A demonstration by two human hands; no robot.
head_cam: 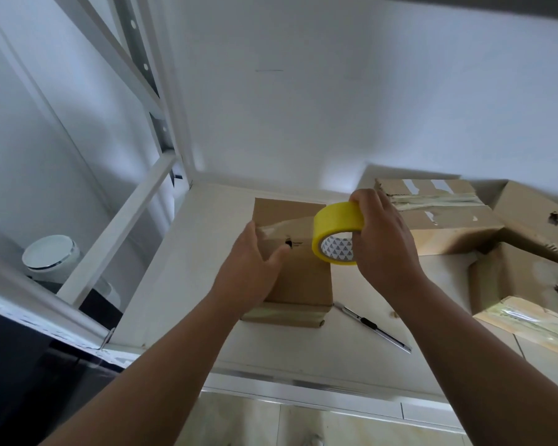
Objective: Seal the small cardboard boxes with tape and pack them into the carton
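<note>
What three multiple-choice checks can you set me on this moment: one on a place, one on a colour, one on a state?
1. Where does the utility knife lie relative to the small box being taped?
A. on top of it
B. on the shelf, to its right
C. behind it

2. What colour is the tape roll?
A. yellow
B. blue
C. red

3. What is the right hand doing?
A. lying flat on the shelf
B. gripping the tape roll
C. holding the knife

Answers:
1 B: the knife lies on the bare shelf by the box's right front corner.
2 A: the roll's outer face is yellow.
3 B: its fingers curl round the roll above the box.
</note>
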